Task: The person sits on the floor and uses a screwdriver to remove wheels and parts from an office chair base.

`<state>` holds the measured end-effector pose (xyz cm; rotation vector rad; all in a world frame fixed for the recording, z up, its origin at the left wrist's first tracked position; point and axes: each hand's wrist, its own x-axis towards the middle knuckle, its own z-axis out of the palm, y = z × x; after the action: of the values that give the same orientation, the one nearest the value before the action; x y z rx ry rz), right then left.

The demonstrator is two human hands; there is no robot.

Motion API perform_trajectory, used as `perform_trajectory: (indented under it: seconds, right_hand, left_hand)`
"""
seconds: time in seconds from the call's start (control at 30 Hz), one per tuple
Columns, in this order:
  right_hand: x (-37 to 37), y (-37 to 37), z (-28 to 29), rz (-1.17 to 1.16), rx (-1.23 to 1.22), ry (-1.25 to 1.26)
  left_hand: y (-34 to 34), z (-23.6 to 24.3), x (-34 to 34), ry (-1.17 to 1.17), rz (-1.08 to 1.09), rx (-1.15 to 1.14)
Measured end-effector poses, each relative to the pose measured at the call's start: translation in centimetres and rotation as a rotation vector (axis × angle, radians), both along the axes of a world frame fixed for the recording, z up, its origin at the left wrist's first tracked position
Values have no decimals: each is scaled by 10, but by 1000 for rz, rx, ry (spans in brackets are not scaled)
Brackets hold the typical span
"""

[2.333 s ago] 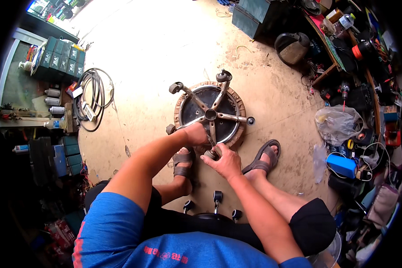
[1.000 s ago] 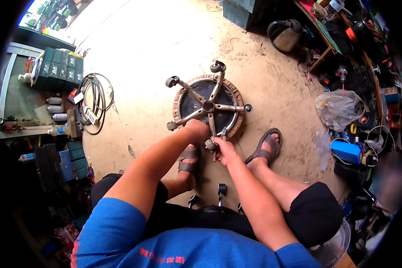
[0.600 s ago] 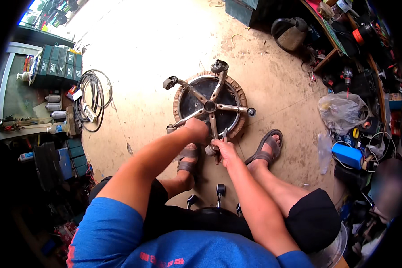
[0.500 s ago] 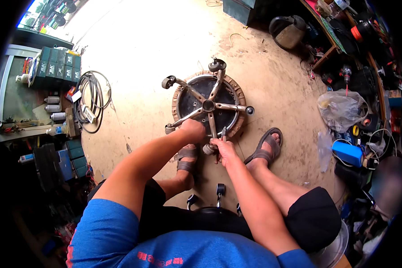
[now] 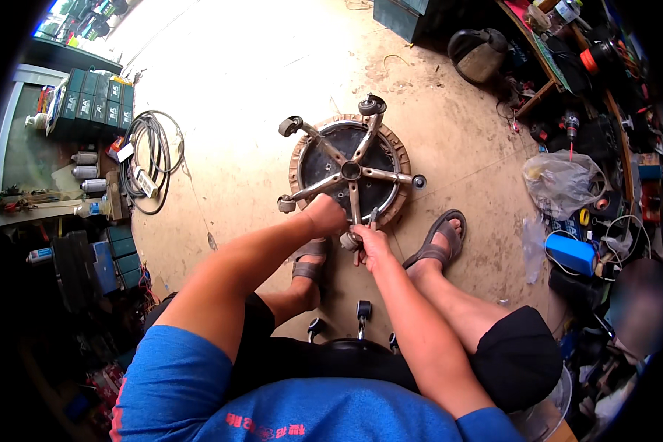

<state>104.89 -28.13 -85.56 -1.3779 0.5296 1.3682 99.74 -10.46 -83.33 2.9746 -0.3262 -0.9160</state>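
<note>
An upturned stool [image 5: 351, 199] with a five-legged metal base and caster wheels lies on its round seat between my feet. My left hand [image 5: 325, 215] is closed beside the leg nearest me; whether anything is in it is hidden. Around a metal tool that looks like pliers [image 5: 374, 216], my right hand [image 5: 370, 241] is closed, just right of that same leg. The near caster [image 5: 350, 240] sits at the leg's end, against my right fingers. Other casters, such as the far one [image 5: 372, 105], point upward.
A coiled cable with a power strip [image 5: 147, 183] lies to the left, near stacked green boxes [image 5: 88, 103]. On the right are a kettle [image 5: 477, 55], a plastic bag [image 5: 563, 180] and a blue cylinder [image 5: 572, 253]. Another caster base [image 5: 362, 313] shows beneath me.
The stool base has shifted a little to the right, its far casters most. My left hand has moved slightly right with it, and my right hand stays by the near caster.
</note>
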Motion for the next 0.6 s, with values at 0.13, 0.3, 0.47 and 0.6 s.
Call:
perform_trajectory:
  seconds: [0.13,0.3,0.47,0.6]
  right_hand:
    - [1,-1,4,21,-1,-24]
    - [-7,8,6,26,37,-3]
    - [3,-4,5,28,45,1]
    - [1,-2,0,-10,49,-24]
  left_hand:
    - [1,-4,-2,138,251,-44]
    - [24,-80,-42,235,423,-241]
    - [22,-35,-15,156,589,-502]
    - [16,-46,-10,297,756,-422]
